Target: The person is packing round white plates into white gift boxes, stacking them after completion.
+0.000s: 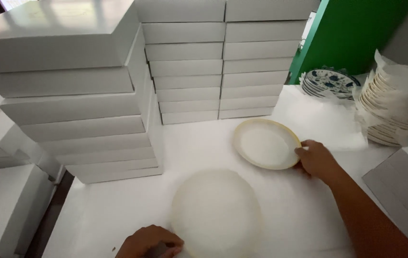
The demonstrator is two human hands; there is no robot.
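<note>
Right hand (315, 158) gripped a plate's (266, 143) rim at center right; left hand (149, 242), cut off at the bottom edge, pinched a white sheet (216, 212).

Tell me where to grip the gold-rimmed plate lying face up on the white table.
Grip the plate by its right rim, coming from the right. It lies flat and face up on the table, so only the raised edge offers purchase, best pinched thumb on top. The right hand already touches that rim. Stacked white boxes probably crowd the far side; the left hand is by a paper-covered plate.
</note>
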